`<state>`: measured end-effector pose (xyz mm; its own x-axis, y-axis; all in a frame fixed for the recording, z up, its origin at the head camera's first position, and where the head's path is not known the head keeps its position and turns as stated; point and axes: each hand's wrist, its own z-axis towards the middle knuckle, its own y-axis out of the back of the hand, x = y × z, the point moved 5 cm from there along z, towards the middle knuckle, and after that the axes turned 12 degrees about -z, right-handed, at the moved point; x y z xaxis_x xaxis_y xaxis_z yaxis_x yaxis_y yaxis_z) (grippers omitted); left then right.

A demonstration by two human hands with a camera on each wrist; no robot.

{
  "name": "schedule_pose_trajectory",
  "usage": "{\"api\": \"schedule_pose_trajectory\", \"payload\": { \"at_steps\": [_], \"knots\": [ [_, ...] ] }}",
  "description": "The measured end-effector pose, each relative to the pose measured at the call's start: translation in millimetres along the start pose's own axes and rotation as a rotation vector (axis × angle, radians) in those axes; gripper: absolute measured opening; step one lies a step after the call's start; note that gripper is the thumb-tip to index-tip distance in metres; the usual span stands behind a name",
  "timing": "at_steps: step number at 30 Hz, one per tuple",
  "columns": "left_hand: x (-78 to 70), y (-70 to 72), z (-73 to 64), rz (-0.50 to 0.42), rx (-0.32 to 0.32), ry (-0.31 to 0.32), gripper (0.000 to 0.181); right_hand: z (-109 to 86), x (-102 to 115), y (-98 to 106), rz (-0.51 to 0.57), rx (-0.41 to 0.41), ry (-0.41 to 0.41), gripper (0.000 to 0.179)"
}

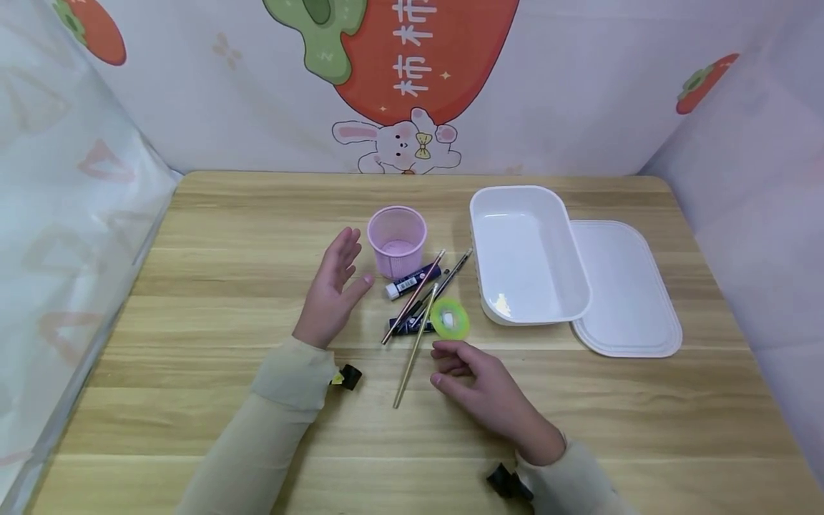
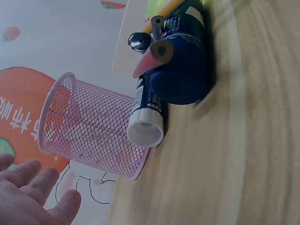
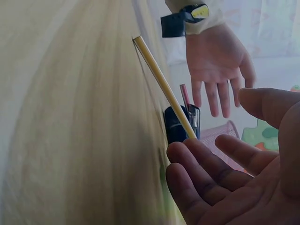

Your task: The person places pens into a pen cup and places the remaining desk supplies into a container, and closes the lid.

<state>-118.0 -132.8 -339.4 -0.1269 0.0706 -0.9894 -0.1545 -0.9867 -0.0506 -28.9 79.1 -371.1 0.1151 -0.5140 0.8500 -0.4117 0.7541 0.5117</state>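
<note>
My left hand (image 1: 330, 290), fingers fairly straight and holding nothing, hovers left of the pink mesh pen cup (image 1: 397, 243). My right hand (image 1: 473, 383) is loosely bent, with nothing in it, just below the green tape roll (image 1: 450, 319). Between the hands lies a loose pile: a gold pencil (image 1: 412, 357), a reddish pencil (image 1: 412, 300), dark pencils (image 1: 458, 270) and a glue stick with a white end (image 1: 402, 287). Under the pencils sits a second dark blue tube (image 1: 402, 327), partly covered. In the left wrist view, the glue stick (image 2: 146, 126) lies close beside the mesh cup (image 2: 93, 124).
A white rectangular bin (image 1: 531, 257) stands right of the pile. Its right side overlaps a white lid (image 1: 631, 293) lying on the wooden table (image 1: 257, 236). A printed cloth (image 1: 566, 93) hangs behind the table's back edge.
</note>
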Motion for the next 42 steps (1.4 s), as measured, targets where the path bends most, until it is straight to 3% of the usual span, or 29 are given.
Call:
{"api": "schedule_pose_trajectory", "payload": {
  "at_steps": [10, 17, 25, 32, 37, 42],
  "knots": [
    [5.3, -11.4, 16.3, 0.062, 0.012, 0.048, 0.067, 7.4, -0.8, -8.5, 0.011, 0.027, -0.039, 0.042],
    [10.3, -14.1, 26.2, 0.066, -0.014, 0.087, 0.073, 12.7, 4.8, -8.4, -0.006, 0.047, -0.056, 0.041],
    [20.0, -17.3, 34.3, 0.117, -0.002, 0.145, 0.078, 21.8, -24.1, -24.1, 0.019, 0.048, -0.048, 0.042],
    [17.7, -15.5, 41.2, 0.165, 0.002, 0.148, 0.076, 26.9, -35.2, -33.4, 0.048, 0.058, -0.008, 0.042],
    [15.7, -13.8, 42.3, 0.188, 0.028, 0.135, 0.074, 28.4, -36.1, -34.3, 0.012, 0.048, -0.011, 0.040],
    [27.3, -11.2, 45.5, 0.164, 0.041, 0.136, 0.076, 28.9, -36.6, -33.3, 0.006, 0.038, -0.009, 0.039]
  ]
}}
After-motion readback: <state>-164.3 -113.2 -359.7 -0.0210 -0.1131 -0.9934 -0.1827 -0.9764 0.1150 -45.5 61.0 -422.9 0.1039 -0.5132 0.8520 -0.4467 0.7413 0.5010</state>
